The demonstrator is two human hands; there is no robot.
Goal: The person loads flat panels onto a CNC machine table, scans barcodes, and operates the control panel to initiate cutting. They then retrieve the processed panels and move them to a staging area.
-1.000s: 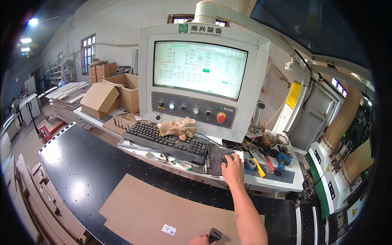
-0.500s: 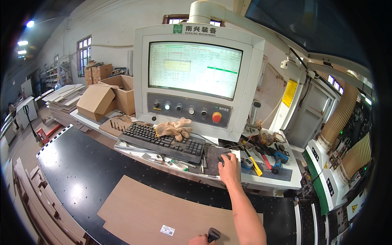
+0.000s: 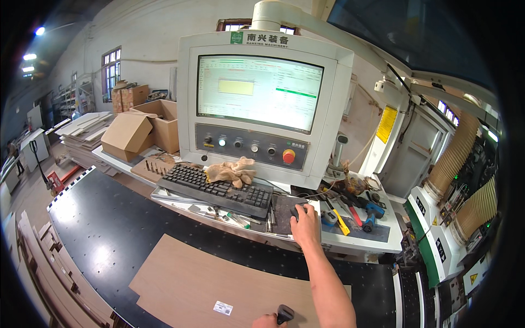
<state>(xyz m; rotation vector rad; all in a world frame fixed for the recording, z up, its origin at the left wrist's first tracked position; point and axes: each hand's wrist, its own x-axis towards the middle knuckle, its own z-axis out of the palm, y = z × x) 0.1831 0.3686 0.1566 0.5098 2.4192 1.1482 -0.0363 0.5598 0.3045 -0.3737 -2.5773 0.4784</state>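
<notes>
My right hand (image 3: 306,225) rests over a black computer mouse (image 3: 295,211) on a dark mouse pad (image 3: 283,214), fingers curled round it. At the lower edge my left hand (image 3: 266,321) is closed on a dark handheld scanner (image 3: 285,313); most of that hand is cut off. Beneath the scanner lies a flat brown board (image 3: 180,279) bearing a white label (image 3: 223,308). Left of the mouse is a black keyboard (image 3: 219,188) with a pair of work gloves (image 3: 232,171) on top. Behind it stands a control cabinet with a lit screen (image 3: 257,93).
A red stop button (image 3: 289,157) sits on the cabinet's panel. Right of the mouse lie a yellow-handled knife (image 3: 341,223) and a blue power tool (image 3: 372,216). Cardboard boxes (image 3: 128,134) stand left. The board lies on a black, dotted table (image 3: 98,218).
The view has shifted very slightly. Both hands keep their places, the right on the mouse and the left on the scanner. Parts of the screen's content look different.
</notes>
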